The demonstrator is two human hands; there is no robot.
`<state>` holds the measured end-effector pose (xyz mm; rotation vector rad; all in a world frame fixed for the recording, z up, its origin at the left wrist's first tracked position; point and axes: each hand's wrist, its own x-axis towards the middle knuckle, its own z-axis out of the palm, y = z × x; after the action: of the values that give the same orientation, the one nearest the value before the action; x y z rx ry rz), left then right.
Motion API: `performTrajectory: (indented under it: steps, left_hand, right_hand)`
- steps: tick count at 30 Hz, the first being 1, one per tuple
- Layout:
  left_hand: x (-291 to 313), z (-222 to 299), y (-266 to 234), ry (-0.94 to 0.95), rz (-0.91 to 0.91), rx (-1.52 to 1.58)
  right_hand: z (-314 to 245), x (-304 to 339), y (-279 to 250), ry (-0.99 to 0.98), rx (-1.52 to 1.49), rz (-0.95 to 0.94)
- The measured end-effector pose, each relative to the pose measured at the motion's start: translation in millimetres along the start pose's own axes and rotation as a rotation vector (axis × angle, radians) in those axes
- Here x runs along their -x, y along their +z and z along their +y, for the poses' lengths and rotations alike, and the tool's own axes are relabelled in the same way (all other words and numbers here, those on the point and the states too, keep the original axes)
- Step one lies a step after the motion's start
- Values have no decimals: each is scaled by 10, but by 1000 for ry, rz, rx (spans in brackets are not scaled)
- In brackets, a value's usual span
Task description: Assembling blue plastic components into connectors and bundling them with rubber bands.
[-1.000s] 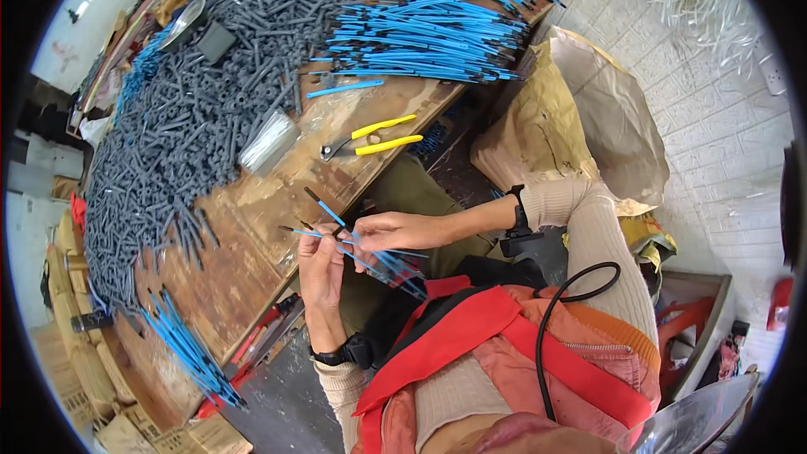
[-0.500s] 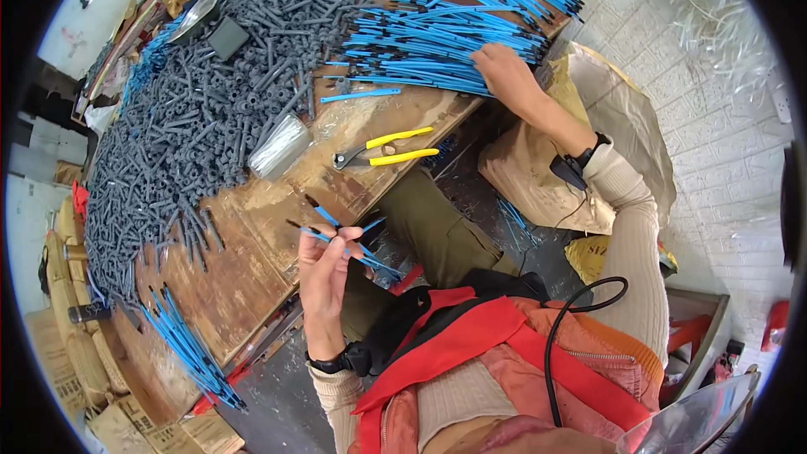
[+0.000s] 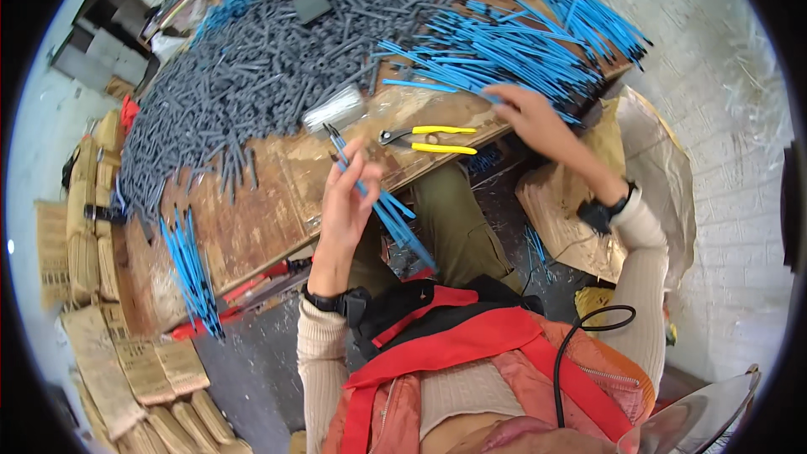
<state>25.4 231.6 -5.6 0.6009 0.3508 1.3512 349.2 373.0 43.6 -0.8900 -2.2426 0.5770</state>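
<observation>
My left hand [image 3: 349, 189], above the near edge of the wooden table [image 3: 265, 223], is closed round a few thin blue sticks [image 3: 391, 214] with black ends. They slant from above the tabletop down over my lap. My right hand [image 3: 538, 126] reaches to the near side of a large pile of similar blue sticks [image 3: 513, 55]. Its fingers look pinched, slightly blurred, and what is between them cannot be made out. Pliers [image 3: 437, 139] with yellow handles lie between my hands. Beside them is a clear plastic packet [image 3: 334, 109].
A great heap of grey plastic pieces [image 3: 252, 84] covers the table's far and left parts. A smaller bundle of blue sticks [image 3: 192, 273] lies at the left edge. A large brown paper sack [image 3: 572, 210] stands right, brown packages [image 3: 139, 361] lie lower left.
The crossed sticks in my left hand now lie nearly side by side. My right hand has come to the pile's near edge. The whole view has shifted.
</observation>
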Motion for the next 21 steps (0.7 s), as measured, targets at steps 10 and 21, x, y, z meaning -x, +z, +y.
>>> performTrajectory:
  steps: [10, 21]
  left_hand:
    - [-366, -73, 307, 348, 522, -67]
    - [87, 24, 75, 239, 624, -176]
  right_hand:
    - [-613, 723, 719, -217, 102, 28]
    - [-736, 795, 633, -371, 92, -179]
